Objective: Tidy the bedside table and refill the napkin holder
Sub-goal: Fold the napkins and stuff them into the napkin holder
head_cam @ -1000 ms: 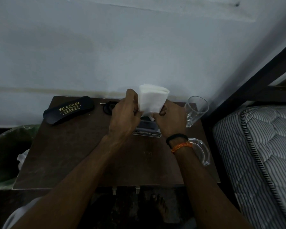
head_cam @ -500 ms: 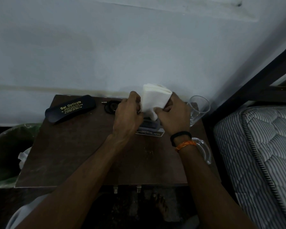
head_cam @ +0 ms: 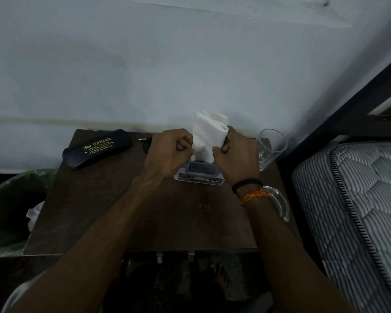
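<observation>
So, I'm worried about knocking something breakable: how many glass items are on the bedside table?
2. A drinking glass stands at the back right corner; a clear glass dish lies at the right edge, partly hidden by the right wrist.

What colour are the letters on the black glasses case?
Gold-yellow letters on the black glasses case, seen in the head view.

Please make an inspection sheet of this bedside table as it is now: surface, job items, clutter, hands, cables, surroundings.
Surface: dark wooden bedside table, scuffed.
Job's things: white napkins pressed into the napkin holder.
Clutter: black spectacle case at the back left; empty glass at the back right; clear dish near the right edge.
Hands: left hand and right hand both grip the napkins.
Cables: a dark cable behind the left hand, mostly hidden.
Surroundings: bin on the left, mattress on the right, wall behind.
</observation>
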{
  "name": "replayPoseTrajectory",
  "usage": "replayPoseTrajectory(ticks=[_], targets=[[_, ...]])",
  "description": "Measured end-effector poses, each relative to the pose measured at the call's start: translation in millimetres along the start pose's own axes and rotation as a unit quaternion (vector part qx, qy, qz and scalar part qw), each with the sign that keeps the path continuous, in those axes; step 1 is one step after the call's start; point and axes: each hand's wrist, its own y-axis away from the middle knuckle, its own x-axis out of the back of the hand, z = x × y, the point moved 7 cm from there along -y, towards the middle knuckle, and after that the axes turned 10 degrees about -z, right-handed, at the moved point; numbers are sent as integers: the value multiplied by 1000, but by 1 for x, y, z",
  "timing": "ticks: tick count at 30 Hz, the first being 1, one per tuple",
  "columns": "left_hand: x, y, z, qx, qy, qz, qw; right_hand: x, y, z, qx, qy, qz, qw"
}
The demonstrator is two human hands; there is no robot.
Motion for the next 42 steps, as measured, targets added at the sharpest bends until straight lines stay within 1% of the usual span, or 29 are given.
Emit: replayPoseTrajectory(ticks=[7, 9, 11, 15, 18, 20, 25, 28, 32, 37, 39, 42], targets=[[-1, 0, 4, -19, -46, 39, 998, 1, 2, -4, 22, -4, 16, 1000], [0, -1, 4, -13, -70, 57, 996, 2, 2, -4, 24, -8, 22, 999], [1, -1, 4, -3, -80, 62, 995, -1, 2, -2, 17, -12, 10, 1000], [-1, -2, 3, 15, -54, 32, 998, -5, 2, 3, 9, -13, -13, 1000], [0, -4, 3, 34, 30, 14, 999, -4, 2, 2, 10, -14, -11, 1000], [0, -5, 5, 30, 51, 8, 998, -1, 1, 3, 9, -25, -3, 1000], [1, -2, 4, 32, 62, 48, 996, 2, 1, 1, 10, -48, 1, 999], [0, -3, 7, 22, 78, 37, 996, 0, 0, 8, -7, -77, -5, 997], [1, -4, 9, -1, 22, 39, 999, -2, 0, 16, -28, -113, -18, 993], [-2, -3, 7, -3, 10, 41, 999, -7, -1, 14, -25, -145, -41, 988], [-4, -3, 7, -5, -13, 43, 999, -10, 0, 13, -26, -129, -46, 990], [-7, -3, 6, -3, -59, 53, 997, -17, 1, 12, -34, -62, -48, 996]])
